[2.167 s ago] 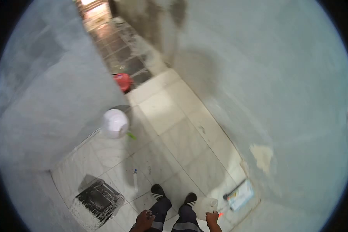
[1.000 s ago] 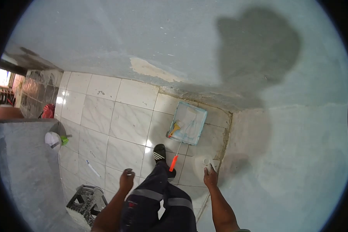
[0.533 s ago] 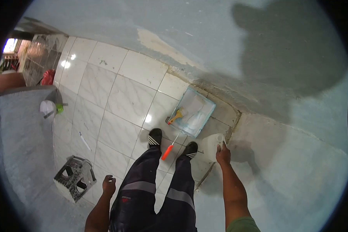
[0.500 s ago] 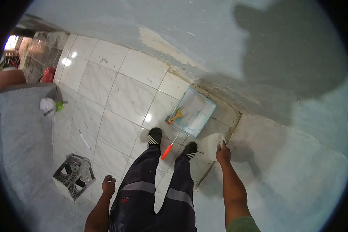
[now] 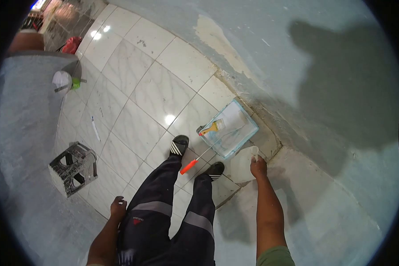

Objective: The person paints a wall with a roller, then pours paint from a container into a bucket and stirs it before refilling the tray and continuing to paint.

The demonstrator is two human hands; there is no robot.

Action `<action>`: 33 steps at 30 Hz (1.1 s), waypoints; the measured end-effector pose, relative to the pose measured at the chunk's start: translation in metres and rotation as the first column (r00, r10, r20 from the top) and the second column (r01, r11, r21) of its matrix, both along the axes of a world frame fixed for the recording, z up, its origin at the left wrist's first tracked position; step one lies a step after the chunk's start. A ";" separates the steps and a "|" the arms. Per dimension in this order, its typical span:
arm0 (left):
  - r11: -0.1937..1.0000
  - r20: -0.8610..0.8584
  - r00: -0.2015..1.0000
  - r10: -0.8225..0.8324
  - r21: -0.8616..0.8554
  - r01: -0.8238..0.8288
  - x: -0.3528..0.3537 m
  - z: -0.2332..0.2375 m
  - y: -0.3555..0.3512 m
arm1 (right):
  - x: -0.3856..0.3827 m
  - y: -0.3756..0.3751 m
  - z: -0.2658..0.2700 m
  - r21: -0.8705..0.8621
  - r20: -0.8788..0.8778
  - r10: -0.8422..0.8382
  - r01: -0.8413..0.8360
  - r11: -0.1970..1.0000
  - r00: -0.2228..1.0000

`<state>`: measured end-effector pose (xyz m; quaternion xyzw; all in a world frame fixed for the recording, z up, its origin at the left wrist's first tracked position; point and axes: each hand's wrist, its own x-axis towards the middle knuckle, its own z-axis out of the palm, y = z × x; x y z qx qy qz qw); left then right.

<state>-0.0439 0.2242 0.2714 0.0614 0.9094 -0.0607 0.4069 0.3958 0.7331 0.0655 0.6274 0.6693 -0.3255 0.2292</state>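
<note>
My right hand (image 5: 259, 168) is closed on the upper end of a whitish plastic jug (image 5: 241, 167), beside the paint tray. The blue-rimmed paint tray (image 5: 226, 156) lies on the floor ahead of my feet, with white paint inside. A paint brush (image 5: 213, 127) with a yellow handle rests across its left side. From the tray, a roller's metal rod runs back to its orange-red handle (image 5: 189, 167), between my sandals; the roller head is hard to make out. Near my left thigh hangs my left hand (image 5: 118, 207), its fingers loosely bent and holding nothing I can see.
A paint-spattered stool (image 5: 74, 168) stands on the left. Close to it, a thin white stick (image 5: 95, 129) lies on the tiles. Farther off are a white container (image 5: 62, 80) with a green piece and a red bag (image 5: 71, 45). A peeling blue-grey wall (image 5: 270, 57) borders the tray.
The view has turned and shifted. The jug has tilted in my right hand, its opening no longer facing up at me. My left hand has moved down and left in view, closer to my thigh.
</note>
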 end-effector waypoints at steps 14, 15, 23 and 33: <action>0.997 0.011 0.997 0.072 0.031 -0.073 0.001 -0.009 -0.015 | -0.024 0.030 -0.014 -0.180 0.054 0.080 -0.069 0.981 0.995; 0.996 0.022 0.997 0.073 0.043 -0.074 0.001 -0.008 -0.014 | -0.025 0.029 -0.015 -0.165 0.071 0.092 -0.079 0.983 0.993; 0.988 0.013 0.988 0.157 -0.003 -0.157 -0.002 -0.007 -0.013 | -0.034 0.035 -0.022 -0.186 0.046 0.094 -0.084 0.979 0.995; 0.988 -0.020 0.988 0.154 0.022 -0.153 -0.011 -0.005 -0.019 | -0.060 0.035 -0.026 -0.180 0.084 0.159 -0.142 0.973 0.984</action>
